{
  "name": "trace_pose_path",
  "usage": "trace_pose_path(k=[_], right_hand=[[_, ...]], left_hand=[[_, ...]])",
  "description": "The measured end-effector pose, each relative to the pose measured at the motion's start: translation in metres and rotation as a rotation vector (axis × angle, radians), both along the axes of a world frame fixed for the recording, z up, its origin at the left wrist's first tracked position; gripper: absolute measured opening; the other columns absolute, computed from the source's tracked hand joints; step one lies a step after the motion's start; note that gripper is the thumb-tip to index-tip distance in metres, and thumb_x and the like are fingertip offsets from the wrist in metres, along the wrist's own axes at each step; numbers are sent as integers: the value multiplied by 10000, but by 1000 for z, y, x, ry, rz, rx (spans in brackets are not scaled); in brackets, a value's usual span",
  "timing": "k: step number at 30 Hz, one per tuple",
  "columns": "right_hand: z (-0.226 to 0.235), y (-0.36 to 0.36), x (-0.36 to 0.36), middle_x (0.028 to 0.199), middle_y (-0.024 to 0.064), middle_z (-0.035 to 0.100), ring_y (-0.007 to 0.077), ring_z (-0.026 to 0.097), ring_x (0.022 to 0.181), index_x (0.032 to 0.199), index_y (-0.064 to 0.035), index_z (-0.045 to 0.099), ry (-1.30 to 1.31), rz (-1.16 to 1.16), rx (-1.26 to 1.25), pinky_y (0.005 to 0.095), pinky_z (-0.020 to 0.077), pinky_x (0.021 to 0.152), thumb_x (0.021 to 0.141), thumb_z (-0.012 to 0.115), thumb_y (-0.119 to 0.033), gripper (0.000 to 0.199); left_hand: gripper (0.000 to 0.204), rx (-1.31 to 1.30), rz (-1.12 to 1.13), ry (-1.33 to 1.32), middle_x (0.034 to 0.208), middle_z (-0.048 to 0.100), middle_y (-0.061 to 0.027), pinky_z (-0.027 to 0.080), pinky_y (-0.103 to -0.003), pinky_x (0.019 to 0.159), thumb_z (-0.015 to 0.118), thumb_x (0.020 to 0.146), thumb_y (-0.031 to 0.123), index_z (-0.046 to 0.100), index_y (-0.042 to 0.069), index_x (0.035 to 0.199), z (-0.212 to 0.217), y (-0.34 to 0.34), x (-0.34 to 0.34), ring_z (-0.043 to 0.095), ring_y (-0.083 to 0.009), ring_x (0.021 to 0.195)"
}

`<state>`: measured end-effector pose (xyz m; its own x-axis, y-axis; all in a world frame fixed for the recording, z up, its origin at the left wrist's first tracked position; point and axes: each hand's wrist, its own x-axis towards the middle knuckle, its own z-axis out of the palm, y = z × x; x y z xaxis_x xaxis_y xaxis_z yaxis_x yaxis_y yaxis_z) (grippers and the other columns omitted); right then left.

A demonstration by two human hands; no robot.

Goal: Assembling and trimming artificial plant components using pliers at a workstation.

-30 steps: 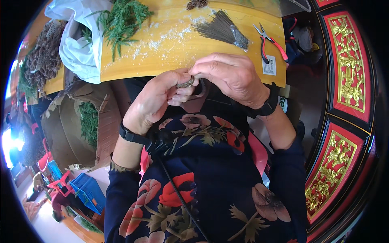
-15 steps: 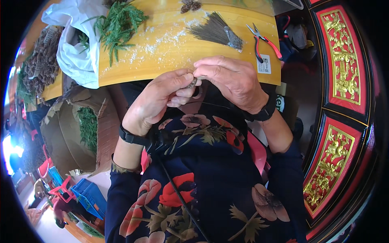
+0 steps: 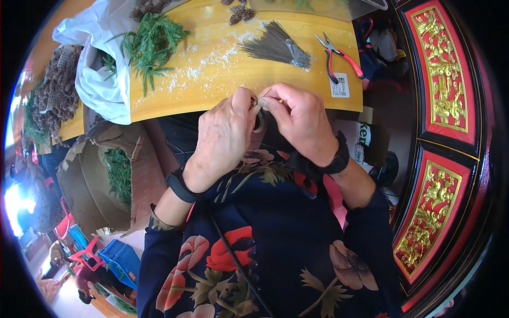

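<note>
My left hand [image 3: 225, 130] and my right hand [image 3: 305, 124] meet fingertip to fingertip at the table's near edge. Curled fingers of the left close around a small brown thing that looks like a pine cone [image 3: 254, 100], mostly hidden. My right thumb and forefinger pinch what seems to be a thin wire beside it. Beyond the hands lies a fanned bundle of thin dark wires [image 3: 273, 45], wrapped in clear plastic at one end. To its right are pliers [image 3: 339, 55] with red and black handles, jaws parted. Several pine cones [image 3: 241, 13] sit at the table's far side.
Green sprigs [image 3: 154, 45] and a white plastic bag [image 3: 101, 85] lie on the yellow table [image 3: 212, 87], sprinkled with white flakes. Brown dried cones [image 3: 55, 90] are heaped at left. A cardboard box [image 3: 95, 177] with greenery stands below. Carved red-and-gold panels [image 3: 442, 69] line the right.
My left hand has rolled over so its back faces up, and it now covers more of the small brown thing. My right fingers have closed into a tighter pinch.
</note>
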<state>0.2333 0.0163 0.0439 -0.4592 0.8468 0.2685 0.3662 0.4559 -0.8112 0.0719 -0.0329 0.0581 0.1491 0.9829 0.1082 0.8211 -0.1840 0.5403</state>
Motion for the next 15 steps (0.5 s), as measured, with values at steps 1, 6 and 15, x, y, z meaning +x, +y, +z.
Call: trace_pose_path(k=[1, 6, 15], right_hand=[[0, 4, 3, 739, 105, 628, 237, 631, 662, 972, -30, 648, 11, 29, -32, 309, 479, 580, 844, 616, -31, 133], [17, 29, 14, 812, 101, 635, 226, 627, 692, 1030, -55, 667, 131, 81, -211, 299, 484, 597, 819, 642, -13, 216], [35, 44, 19, 1031, 95, 621, 202, 618, 757, 996, -102, 699, 49, 340, 323, 274, 484, 614, 724, 709, 12, 295]], left_hand=[[178, -66, 10, -79, 699, 550, -135, 441, -326, 584, 517, 952, 167, 514, 8, 1031, -1, 2, -3, 574, -258, 635], [196, -495, -10, -806, 677, 494, 11, 383, -239, 537, 496, 978, 216, 520, 29, 1032, 5, 10, -18, 458, -113, 564], [230, -826, -109, -1321, 660, 352, 86, 223, -182, 486, 457, 999, 243, 551, 35, 1031, 10, 10, -23, 276, -17, 555]])
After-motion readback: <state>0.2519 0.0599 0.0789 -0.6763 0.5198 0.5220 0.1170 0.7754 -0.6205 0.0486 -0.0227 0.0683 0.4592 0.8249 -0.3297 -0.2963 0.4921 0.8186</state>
